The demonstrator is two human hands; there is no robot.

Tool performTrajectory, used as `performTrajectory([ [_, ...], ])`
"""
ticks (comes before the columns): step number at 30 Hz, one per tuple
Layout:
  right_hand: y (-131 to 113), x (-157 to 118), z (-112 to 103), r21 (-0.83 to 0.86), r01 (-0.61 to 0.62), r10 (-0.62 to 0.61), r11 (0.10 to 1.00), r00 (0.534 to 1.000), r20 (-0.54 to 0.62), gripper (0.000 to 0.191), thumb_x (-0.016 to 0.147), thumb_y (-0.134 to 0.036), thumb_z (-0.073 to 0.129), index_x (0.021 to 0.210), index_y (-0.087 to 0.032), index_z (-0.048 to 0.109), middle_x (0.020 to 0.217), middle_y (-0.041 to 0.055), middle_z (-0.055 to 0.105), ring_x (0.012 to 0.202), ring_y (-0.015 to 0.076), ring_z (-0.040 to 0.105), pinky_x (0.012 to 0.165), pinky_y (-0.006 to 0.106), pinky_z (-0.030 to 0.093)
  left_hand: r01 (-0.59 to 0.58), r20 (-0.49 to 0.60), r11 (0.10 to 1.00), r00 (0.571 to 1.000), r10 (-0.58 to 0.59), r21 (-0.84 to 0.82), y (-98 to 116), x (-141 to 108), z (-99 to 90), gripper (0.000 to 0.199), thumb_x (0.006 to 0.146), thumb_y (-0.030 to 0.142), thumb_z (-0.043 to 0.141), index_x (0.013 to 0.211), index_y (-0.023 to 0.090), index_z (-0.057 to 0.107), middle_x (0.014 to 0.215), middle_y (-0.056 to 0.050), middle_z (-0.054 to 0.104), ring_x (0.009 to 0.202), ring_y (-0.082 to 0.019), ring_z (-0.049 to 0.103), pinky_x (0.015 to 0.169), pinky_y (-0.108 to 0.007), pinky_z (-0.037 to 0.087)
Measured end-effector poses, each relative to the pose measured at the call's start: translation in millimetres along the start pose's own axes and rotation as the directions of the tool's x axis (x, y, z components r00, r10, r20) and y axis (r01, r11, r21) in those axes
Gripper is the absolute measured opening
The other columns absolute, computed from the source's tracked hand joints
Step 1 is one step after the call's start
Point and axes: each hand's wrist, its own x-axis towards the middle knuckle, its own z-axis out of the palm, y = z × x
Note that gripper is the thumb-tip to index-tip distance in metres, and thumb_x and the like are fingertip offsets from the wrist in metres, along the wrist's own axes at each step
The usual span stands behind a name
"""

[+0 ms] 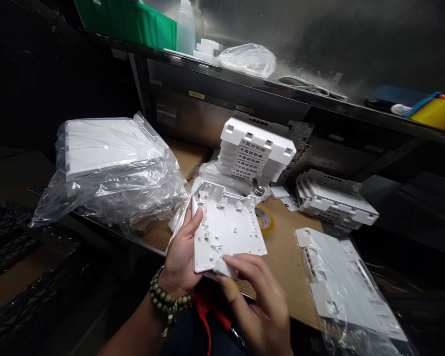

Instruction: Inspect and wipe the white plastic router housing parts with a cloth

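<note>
My left hand [181,257] grips a white plastic housing [226,230] by its left edge, thumb over the rim. The housing lies tilted, its inner side with small posts and clips facing me. At its near edge my right hand [259,301] pinches a small white piece [224,269] between thumb and fingers. This piece touches the housing's lower rim; whether it is cloth, paper or plastic I cannot tell. A tan wrap covers part of the right thumb. Below the hands, a red-handled tool [211,309] is partly hidden.
Bagged white housings [111,148] are piled at left. Stacked housings [257,143] stand behind, with more at right [337,198]. A bagged white panel [344,277] lies front right. Yellow tape [269,220] rests on cardboard [282,267]. The shelf [244,79] above holds a green bin [133,22] and bottle [186,29].
</note>
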Motion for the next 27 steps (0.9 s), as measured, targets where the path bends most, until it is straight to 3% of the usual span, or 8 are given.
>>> performTrajectory([
  [5, -8.6, 6.0, 15.3, 0.026, 0.089, -0.091, 0.996, 0.992, 0.083, 0.025, 0.089, -0.005, 0.069, 0.111, -0.018, 0.071, 0.095, 0.0074, 0.071, 0.08, 0.0165, 0.071, 0.071, 0.026, 0.061, -0.021, -0.006, 1.0, 1.0, 0.021, -0.009, -5.0, -7.1, -1.1, 0.062, 0.099, 0.035, 0.065, 0.156, 0.041, 0.041, 0.152, -0.004, 0.06, 0.128, -0.032, 0.066, 0.113, -0.051, 0.052],
  [10, -5.5, 0.2, 17.0, -0.029, 0.066, -0.064, 0.997, 0.995, 0.08, 0.021, 0.09, -0.005, 0.069, 0.107, -0.017, 0.073, 0.092, 0.007, 0.071, 0.078, 0.0157, 0.07, 0.07, 0.025, 0.059, -0.084, 0.02, 0.996, 0.996, 0.084, 0.032, -2.7, -8.4, -5.2, 0.061, 0.1, 0.036, 0.063, 0.155, 0.048, 0.039, 0.151, -0.001, 0.061, 0.129, -0.029, 0.065, 0.112, -0.05, 0.054],
  [15, -3.7, -3.2, 22.1, 0.006, 0.106, -0.106, 0.994, 0.993, 0.053, 0.025, 0.09, -0.006, 0.07, 0.112, -0.016, 0.072, 0.096, 0.0083, 0.072, 0.084, 0.0173, 0.072, 0.076, 0.026, 0.06, -0.114, -0.004, 0.992, 0.993, 0.114, 0.059, -2.7, -5.7, -7.3, 0.063, 0.1, 0.036, 0.064, 0.156, 0.045, 0.039, 0.151, -0.002, 0.061, 0.131, -0.028, 0.064, 0.112, -0.046, 0.054],
  [18, -0.9, -2.9, 19.6, -0.044, 0.069, -0.066, 0.997, 0.995, 0.073, 0.023, 0.089, -0.004, 0.069, 0.108, -0.017, 0.073, 0.093, 0.0074, 0.072, 0.08, 0.0172, 0.071, 0.072, 0.027, 0.06, -0.118, -0.009, 0.989, 0.993, 0.119, 0.086, 0.3, -4.6, -11.5, 0.057, 0.101, 0.037, 0.061, 0.155, 0.044, 0.041, 0.151, -0.001, 0.062, 0.132, -0.027, 0.063, 0.112, -0.044, 0.054],
  [23, -6.6, -2.3, 29.8, -0.001, 0.065, -0.065, 0.998, 0.998, 0.007, 0.023, 0.09, -0.008, 0.07, 0.111, -0.019, 0.072, 0.096, 0.0074, 0.072, 0.083, 0.0177, 0.072, 0.075, 0.027, 0.061, -0.187, -0.017, 0.959, 0.981, 0.195, 0.213, -1.0, -3.6, -16.3, 0.058, 0.103, 0.041, 0.056, 0.157, 0.041, 0.036, 0.142, -0.003, 0.069, 0.13, -0.028, 0.065, 0.111, -0.047, 0.055],
  [27, -1.3, -2.9, 28.4, -0.003, 0.047, -0.047, 0.999, 0.997, 0.064, 0.019, 0.092, -0.011, 0.068, 0.109, -0.019, 0.073, 0.092, 0.0064, 0.072, 0.08, 0.0167, 0.071, 0.071, 0.026, 0.06, -0.143, -0.048, 0.96, 0.986, 0.159, 0.241, 1.8, -1.2, -20.5, 0.053, 0.102, 0.042, 0.055, 0.154, 0.037, 0.044, 0.138, -0.004, 0.071, 0.131, -0.029, 0.064, 0.113, -0.047, 0.053],
])
